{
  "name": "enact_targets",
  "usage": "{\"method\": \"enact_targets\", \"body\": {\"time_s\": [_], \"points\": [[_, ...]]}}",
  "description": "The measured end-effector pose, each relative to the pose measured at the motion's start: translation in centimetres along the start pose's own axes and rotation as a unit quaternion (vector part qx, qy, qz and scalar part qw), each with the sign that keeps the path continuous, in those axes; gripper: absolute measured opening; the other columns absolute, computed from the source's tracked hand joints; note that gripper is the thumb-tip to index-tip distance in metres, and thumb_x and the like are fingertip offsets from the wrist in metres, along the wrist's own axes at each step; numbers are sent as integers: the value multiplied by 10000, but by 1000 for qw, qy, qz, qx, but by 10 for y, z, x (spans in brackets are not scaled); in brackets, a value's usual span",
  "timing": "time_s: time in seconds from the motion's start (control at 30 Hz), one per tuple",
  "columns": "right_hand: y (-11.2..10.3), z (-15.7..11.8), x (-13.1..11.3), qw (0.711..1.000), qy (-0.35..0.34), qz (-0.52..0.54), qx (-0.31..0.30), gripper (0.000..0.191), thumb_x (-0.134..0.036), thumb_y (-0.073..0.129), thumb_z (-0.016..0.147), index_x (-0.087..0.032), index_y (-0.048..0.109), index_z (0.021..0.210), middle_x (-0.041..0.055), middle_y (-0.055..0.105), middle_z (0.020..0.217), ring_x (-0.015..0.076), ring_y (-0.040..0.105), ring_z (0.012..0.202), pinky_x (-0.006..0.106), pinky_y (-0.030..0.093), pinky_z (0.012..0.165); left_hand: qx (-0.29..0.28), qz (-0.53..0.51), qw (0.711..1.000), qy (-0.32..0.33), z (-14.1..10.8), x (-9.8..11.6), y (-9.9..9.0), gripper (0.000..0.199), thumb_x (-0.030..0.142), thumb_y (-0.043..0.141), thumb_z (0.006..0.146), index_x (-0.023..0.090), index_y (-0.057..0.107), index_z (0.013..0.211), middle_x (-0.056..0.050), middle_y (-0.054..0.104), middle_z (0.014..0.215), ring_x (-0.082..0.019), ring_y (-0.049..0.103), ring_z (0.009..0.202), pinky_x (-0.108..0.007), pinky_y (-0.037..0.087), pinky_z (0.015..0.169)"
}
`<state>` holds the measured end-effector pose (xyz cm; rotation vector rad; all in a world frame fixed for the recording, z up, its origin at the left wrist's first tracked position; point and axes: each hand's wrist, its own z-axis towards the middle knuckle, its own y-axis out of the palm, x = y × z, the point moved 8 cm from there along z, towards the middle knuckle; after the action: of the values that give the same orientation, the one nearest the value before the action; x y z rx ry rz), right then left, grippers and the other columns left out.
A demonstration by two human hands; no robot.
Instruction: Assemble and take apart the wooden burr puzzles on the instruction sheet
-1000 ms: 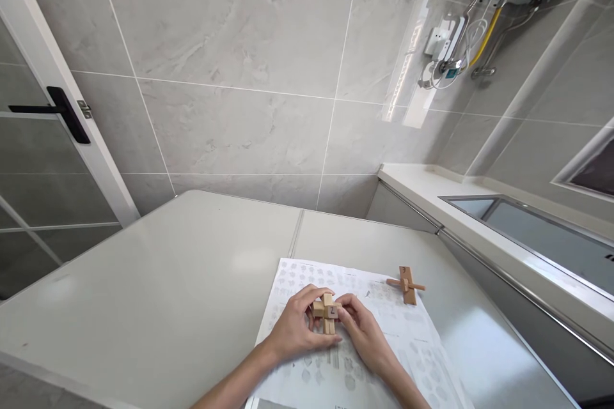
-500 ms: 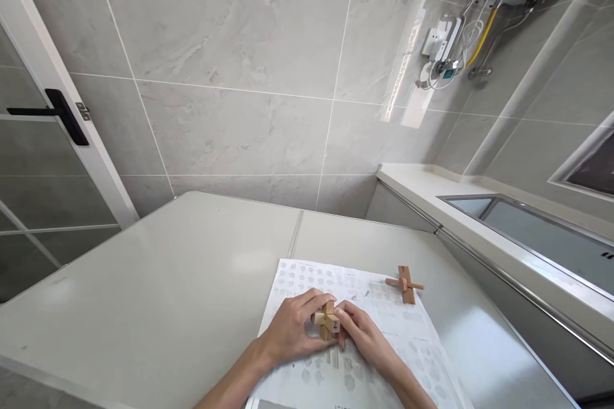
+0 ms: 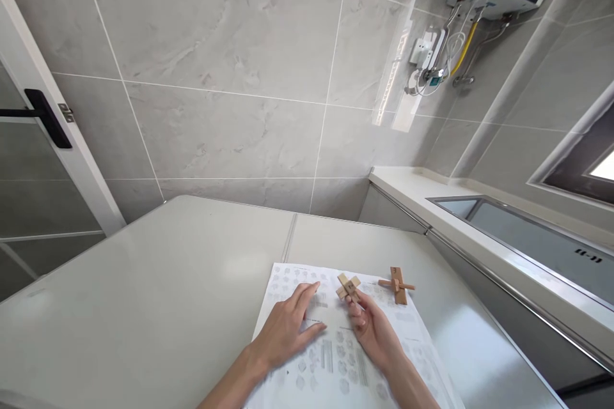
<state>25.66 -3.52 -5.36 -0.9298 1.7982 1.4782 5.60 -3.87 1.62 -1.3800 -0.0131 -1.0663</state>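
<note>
- We see 2 bare hands over a printed sheet point(image 3: 336, 326) on a pale table point(image 3: 192, 287).
- The right hand point(image 3: 377, 332) grips the light wooden puzzle point(image 3: 348, 287) at its lower edge, between thumb and fingers; we note crossed bars and a dark mark on the near face.
- The light wooden puzzle is above the upper part of the sheet, tilted, to the right of the left hand point(image 3: 288, 324).
- The left hand is apart from it, with thumb and fingers spread wide; we cannot tell whether its underside touches the sheet.
- At the upper right corner of the sheet we find the reddish-brown puzzle point(image 3: 398, 286), a flat board crossed by a thin rod, near the right hand.
- Beyond the table, to the right, we see a white counter point(image 3: 407, 188); at far left, a black door handle point(image 3: 47, 116).
</note>
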Motion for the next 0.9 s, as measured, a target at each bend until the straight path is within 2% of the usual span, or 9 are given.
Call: {"method": "enact_targets", "body": {"time_s": [0.27, 0.57, 0.7, 0.77, 0.9], "points": [[-25, 2, -5, 994, -45, 36, 95, 295, -414, 932, 820, -241, 739, 960, 27, 763, 989, 117, 635, 614, 220, 588, 469, -18, 25, 999, 11, 0, 5, 5, 560, 406, 693, 1014, 373, 482, 1532, -49, 587, 1512, -170, 687, 753, -366, 609, 766], [-54, 1, -8, 971, -97, 65, 210, 441, -473, 973, 727, -223, 684, 948, 51, 775, 1045, 203, 765, 876, 271, 658, 666, -28, 40, 999, 22, 1, 7, 6, 416, 397, 658, 1038, 329, 550, 1434, -52, 596, 1483, -163, 692, 739, -383, 622, 749], [-58, 0, -14, 965, -112, 76, 227, 427, -385, 978, 722, -235, 640, 936, 64, 763, 1136, 227, 772, 975, 302, 670, 758, -29, 48, 998, 28, 2, 10, 5, 372, 376, 639, 1045, 322, 571, 1406, -42, 605, 1464, -166, 698, 746, -390, 620, 763], [-57, -1, -16, 965, -114, 77, 224, 392, -340, 964, 738, -236, 632, 919, 54, 753, 1132, 213, 765, 934, 300, 663, 732, -31, 51, 998, 33, 2, 11, 4, 353, 358, 626, 1049, 322, 578, 1397, -38, 606, 1458, -163, 697, 743, -383, 614, 761], [-49, -2, -16, 970, -107, 69, 206, 253, -269, 889, 852, -211, 650, 912, 19, 726, 984, 166, 718, 791, 266, 618, 635, -32, 53, 997, 41, 3, 15, 4, 321, 324, 596, 1052, 320, 591, 1373, -33, 612, 1435, -145, 685, 697, -373, 601, 758]]}}
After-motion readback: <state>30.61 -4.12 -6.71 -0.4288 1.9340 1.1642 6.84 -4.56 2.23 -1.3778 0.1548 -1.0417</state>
